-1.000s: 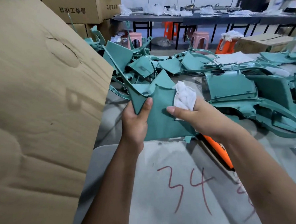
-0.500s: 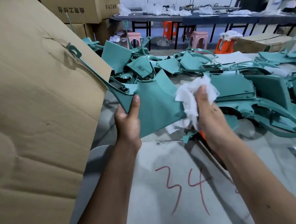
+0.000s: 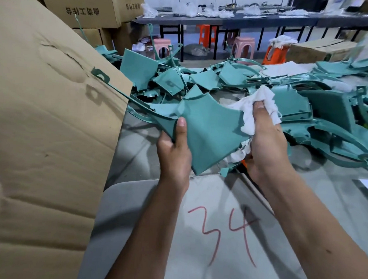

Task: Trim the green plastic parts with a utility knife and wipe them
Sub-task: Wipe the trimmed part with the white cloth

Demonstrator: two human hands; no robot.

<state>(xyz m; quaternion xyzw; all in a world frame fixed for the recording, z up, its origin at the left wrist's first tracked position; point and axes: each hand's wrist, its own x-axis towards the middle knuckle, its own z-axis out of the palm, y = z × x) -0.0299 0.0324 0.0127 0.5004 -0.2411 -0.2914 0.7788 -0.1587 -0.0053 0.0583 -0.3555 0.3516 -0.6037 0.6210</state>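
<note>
I hold a green plastic part [image 3: 209,132] above the table, a curved panel with a long thin arm reaching left to a small tab. My left hand [image 3: 175,153] grips its lower left edge, thumb on the front face. My right hand [image 3: 268,143] grips a white rag [image 3: 264,103] bunched against the part's right edge. An orange object [image 3: 244,163], possibly the utility knife, peeks out under my right hand, mostly hidden.
A pile of green parts [image 3: 308,111] covers the table beyond my hands. A large cardboard box [image 3: 40,131] stands close on the left. The grey table [image 3: 216,237] bears a red "34". Stools, benches and boxes stand further back.
The part has swung so its thin arm reaches left over the cardboard box. My right hand has slid the rag from the panel's middle to its right edge.
</note>
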